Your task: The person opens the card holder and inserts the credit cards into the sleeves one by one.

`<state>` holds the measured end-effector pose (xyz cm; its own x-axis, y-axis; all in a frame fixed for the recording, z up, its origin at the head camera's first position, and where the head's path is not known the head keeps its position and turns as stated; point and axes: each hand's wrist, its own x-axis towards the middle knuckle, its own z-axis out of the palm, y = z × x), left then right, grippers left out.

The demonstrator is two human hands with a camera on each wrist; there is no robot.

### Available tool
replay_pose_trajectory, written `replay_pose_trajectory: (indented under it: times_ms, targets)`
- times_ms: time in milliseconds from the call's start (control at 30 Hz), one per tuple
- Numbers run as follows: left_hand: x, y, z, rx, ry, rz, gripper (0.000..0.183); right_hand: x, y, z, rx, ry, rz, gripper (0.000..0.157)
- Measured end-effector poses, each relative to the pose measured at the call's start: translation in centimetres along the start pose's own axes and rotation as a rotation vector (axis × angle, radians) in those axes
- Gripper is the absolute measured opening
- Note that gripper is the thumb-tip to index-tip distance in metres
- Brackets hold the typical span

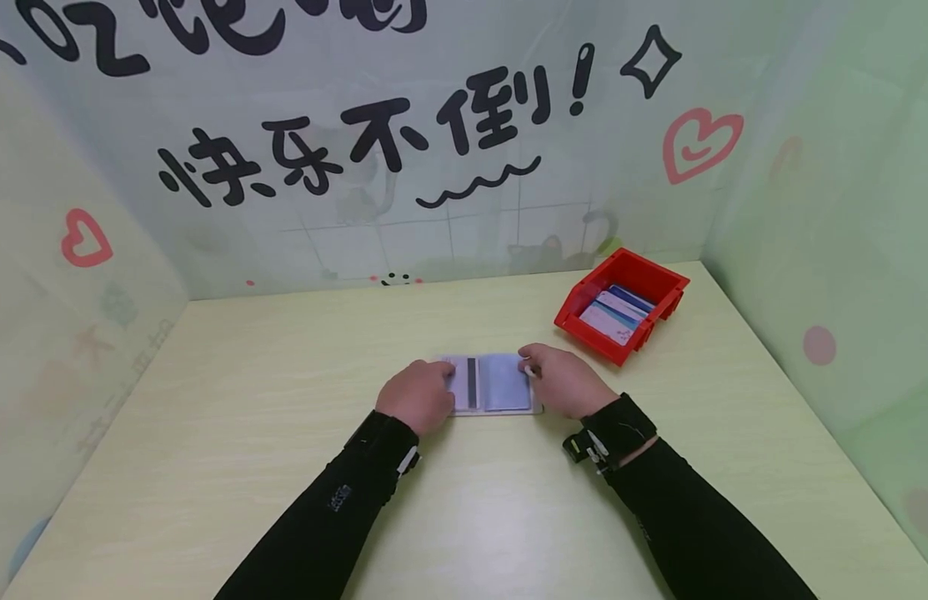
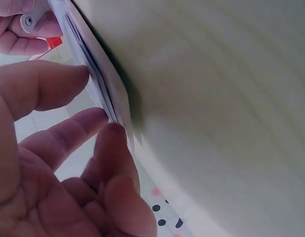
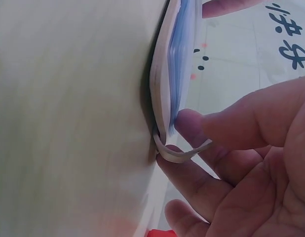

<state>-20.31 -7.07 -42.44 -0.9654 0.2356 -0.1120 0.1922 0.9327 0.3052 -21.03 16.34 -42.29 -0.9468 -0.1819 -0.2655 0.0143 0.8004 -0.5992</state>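
A card wallet (image 1: pixel 506 383) lies spread flat on the table, its clear sleeves facing up and a card with a dark stripe showing in the left half. My left hand (image 1: pixel 417 395) holds the wallet's left edge, thumb and fingertips at the layered sleeves. At the opposite side, my right hand (image 1: pixel 570 382) pinches a short pale strap (image 3: pixel 174 155) that curves out from the wallet's edge. A round snap button (image 2: pixel 29 20) on the strap shows in the left wrist view.
A red plastic bin (image 1: pixel 621 304) with several cards (image 1: pixel 616 315) inside stands at the back right, behind my right hand. Printed cloth walls (image 1: pixel 433 242) border the pale wooden table (image 1: pixel 283 375) at the back and both sides.
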Motion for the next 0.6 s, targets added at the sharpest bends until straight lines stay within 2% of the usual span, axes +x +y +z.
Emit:
replay_pose_trajectory:
  times_ms: [300,467,600]
  targets:
    - [-0.4,-0.2,-0.1,0.049,0.07,-0.008,0.045,-0.1,0.0,0.0,-0.026,0.01,-0.018,0.057]
    - [-0.6,-0.5,-0.5,-0.005,0.049,-0.024,0.054,-0.2,-0.1,-0.8,-0.008,0.038,-0.029,0.059]
    - [-0.6,-0.6,-0.6,-0.057,0.033,-0.044,0.061,-0.4,0.2,-2.3,0.02,0.1,-0.028,0.056]
